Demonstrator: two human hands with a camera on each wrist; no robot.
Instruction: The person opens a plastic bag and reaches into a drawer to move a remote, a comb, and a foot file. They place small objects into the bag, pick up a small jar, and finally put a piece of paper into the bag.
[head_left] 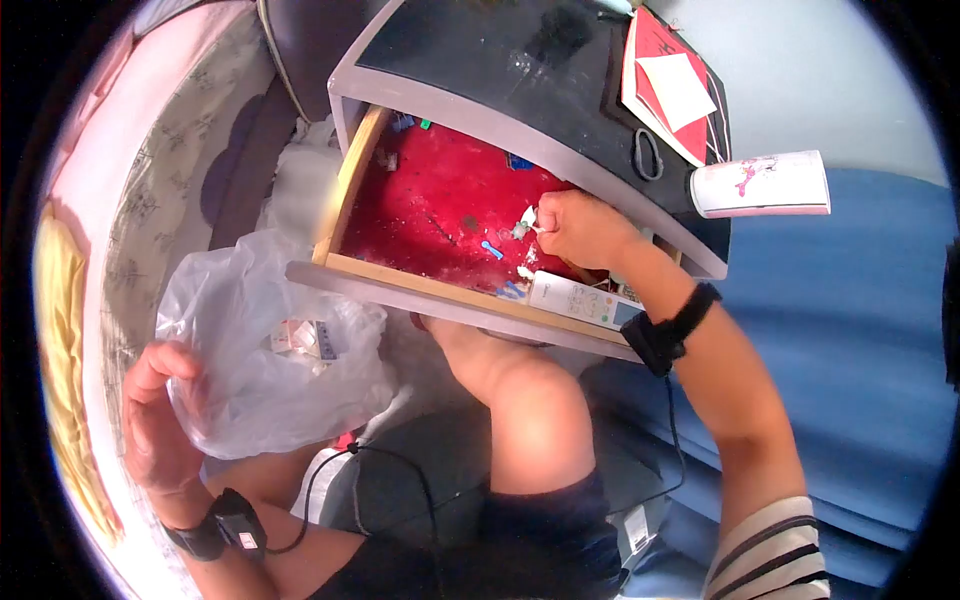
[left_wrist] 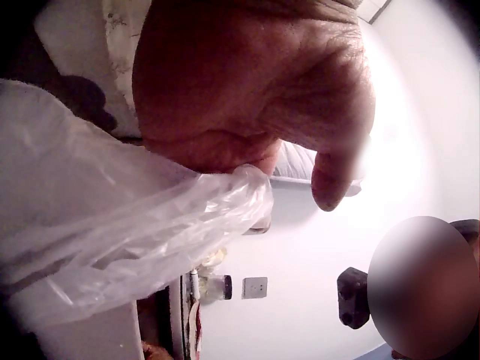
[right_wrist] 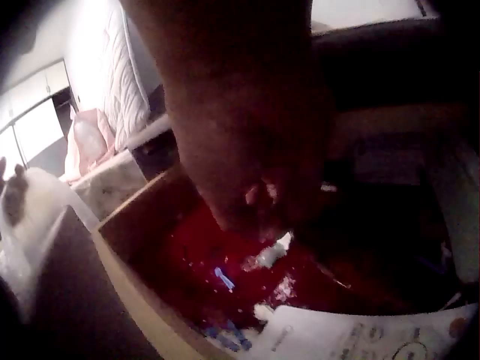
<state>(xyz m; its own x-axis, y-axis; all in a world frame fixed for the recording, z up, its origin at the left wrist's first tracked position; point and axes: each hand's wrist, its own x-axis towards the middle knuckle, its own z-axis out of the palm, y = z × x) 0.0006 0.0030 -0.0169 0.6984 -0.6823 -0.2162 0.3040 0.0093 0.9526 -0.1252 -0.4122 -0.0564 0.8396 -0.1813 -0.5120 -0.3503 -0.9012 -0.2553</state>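
My right hand (head_left: pixel 585 232) is inside the drawer (head_left: pixel 440 290), its fingers curled and pinching a small white crumpled scrap (head_left: pixel 528 220) above the red lining. In the right wrist view the scrap (right_wrist: pixel 274 253) shows just below the fingertips. A small blue plastic piece (head_left: pixel 491 250) lies on the lining close by. At the left, my left hand (head_left: pixel 160 425) grips the rim of a translucent plastic bag (head_left: pixel 260 390); in the left wrist view the bag's edge (left_wrist: pixel 247 191) runs up under the curled fingers, with the thumb apart. Some small packaging (head_left: pixel 303 340) shows inside the bag.
A white remote control (head_left: pixel 575 297) lies along the drawer's front wall. On the black cabinet top (head_left: pixel 500 65) are a red booklet (head_left: pixel 650 90), a grey band (head_left: pixel 648 155) and a white cup-like cylinder (head_left: pixel 760 184) at the edge. My knee (head_left: pixel 540 410) is below the drawer.
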